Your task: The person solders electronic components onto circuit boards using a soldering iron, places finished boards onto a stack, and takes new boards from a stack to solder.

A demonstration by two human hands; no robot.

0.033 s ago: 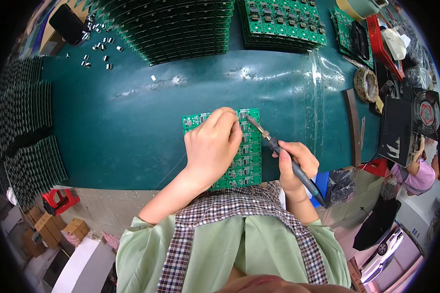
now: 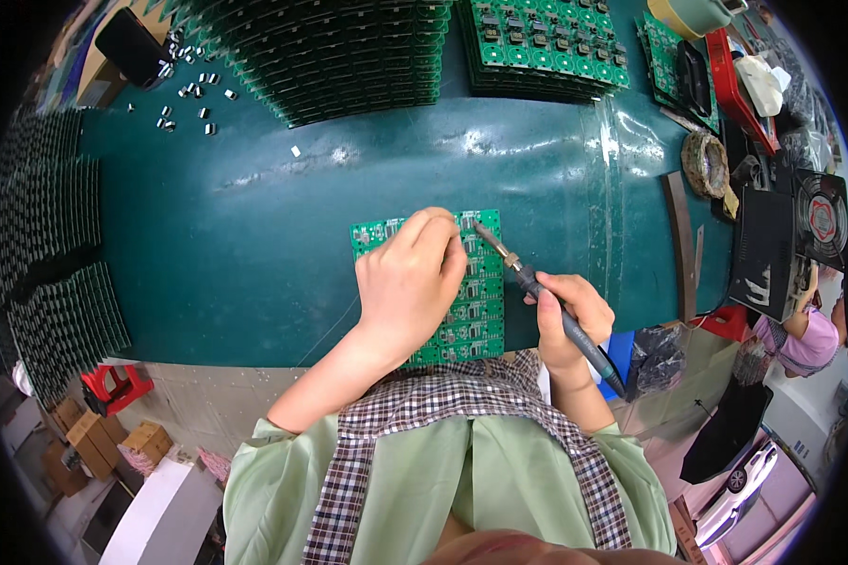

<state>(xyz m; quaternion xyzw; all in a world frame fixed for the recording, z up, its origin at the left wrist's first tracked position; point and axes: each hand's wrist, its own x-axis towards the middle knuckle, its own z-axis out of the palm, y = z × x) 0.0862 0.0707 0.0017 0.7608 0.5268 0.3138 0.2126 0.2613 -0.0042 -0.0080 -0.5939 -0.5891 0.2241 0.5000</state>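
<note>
A green circuit board panel (image 2: 479,315) lies flat on the table close to my body. Over its left and upper part, my left hand (image 2: 407,273) is closed in a pinch, hiding some of the board. A thin solder wire (image 2: 334,327) trails out from beneath this hand toward the table's front edge; the fingertips cover its other end. My right hand (image 2: 575,315) grips a soldering iron (image 2: 565,325) like a pen. The iron's tip meets the upper right part of the board, near small components, a short way right of my left fingertips.
Tall stacks of circuit boards (image 2: 358,66) stand at the back, with more boards (image 2: 52,273) at the left. Small metal components (image 2: 198,91) lie scattered by a phone (image 2: 132,47). To the right are a tape roll (image 2: 705,163), a dark bar (image 2: 680,247) and a fan unit (image 2: 790,240).
</note>
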